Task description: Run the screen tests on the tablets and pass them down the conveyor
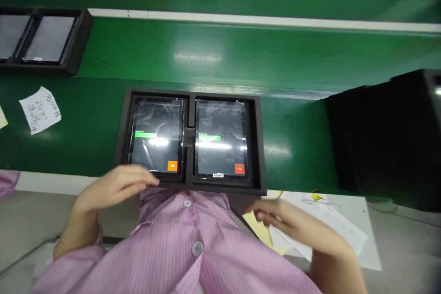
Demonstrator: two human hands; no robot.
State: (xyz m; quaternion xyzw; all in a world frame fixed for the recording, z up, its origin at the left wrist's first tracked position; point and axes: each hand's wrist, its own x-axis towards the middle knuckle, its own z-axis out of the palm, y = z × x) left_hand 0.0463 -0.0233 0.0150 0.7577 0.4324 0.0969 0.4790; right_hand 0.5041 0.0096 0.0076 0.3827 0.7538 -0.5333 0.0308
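In front of me a black foam tray (259, 147) lies at the bench's near edge, with two tablets in its side-by-side compartments. The left tablet (151, 151) shows a green bar and an orange button on a dark screen. On the right tablet (220, 161) a similar green bar and a red button are lit. My left hand (119, 185) hovers by the tray's near left corner, fingers stretched out and holding nothing. Below the near right corner, my right hand (275, 215) is apart from the tray, its fingers loosely bent and nothing held in them.
Another black tray (77, 46) with tablets sits at the far left. A handwritten paper slip (41, 110) lies on the green bench (292, 133). A tall black stack (382, 142) stands at right. Papers (330, 220) rest on a lower white surface at my right.
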